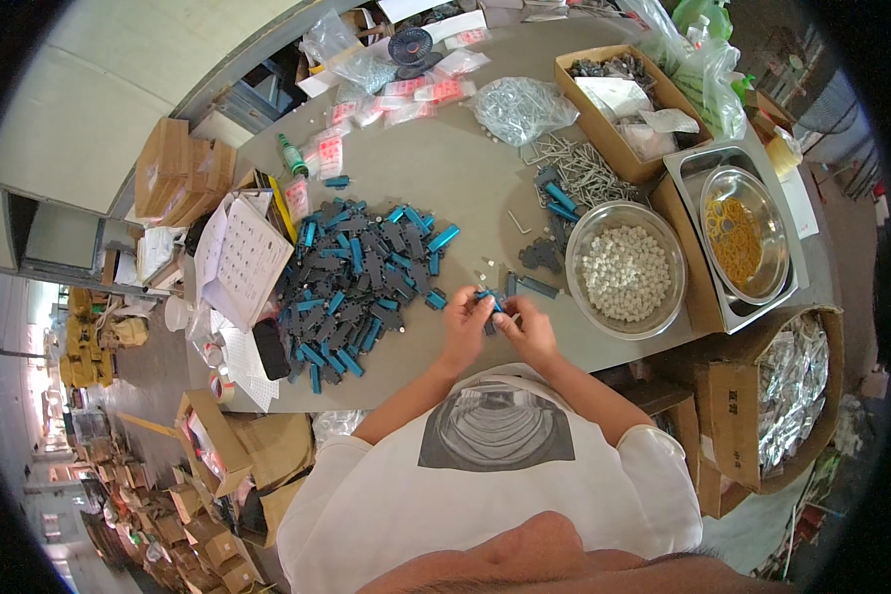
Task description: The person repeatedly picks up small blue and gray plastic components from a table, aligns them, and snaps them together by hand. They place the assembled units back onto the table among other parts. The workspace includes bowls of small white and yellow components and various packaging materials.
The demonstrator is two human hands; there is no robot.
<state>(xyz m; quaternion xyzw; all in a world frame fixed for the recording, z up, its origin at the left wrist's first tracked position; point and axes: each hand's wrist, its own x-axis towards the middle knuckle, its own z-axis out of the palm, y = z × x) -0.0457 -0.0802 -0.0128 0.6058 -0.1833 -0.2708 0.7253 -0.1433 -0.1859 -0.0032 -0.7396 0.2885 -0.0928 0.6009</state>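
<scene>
My left hand [462, 325] and my right hand [529, 334] meet near the table's front edge, fingers closed around a small blue-and-dark-grey part [491, 299]. Its exact shape is partly hidden by the fingertips. To the left lies a big heap of dark grey and blue plastic parts [356, 282]. Just beyond my right hand are a few loose dark grey pieces [538, 286]. A clear round bowl of small white pieces [624, 272] stands to the right. Tiny white bits [484, 274] lie beyond my left hand.
Metal hex keys [581, 170] are piled at the back right, near a cardboard box [688, 139]. A steel bowl of yellow rings [738, 238] stands far right. A phone [271, 348] and papers [243, 262] lie left. Plastic bags [525, 111] cover part of the back.
</scene>
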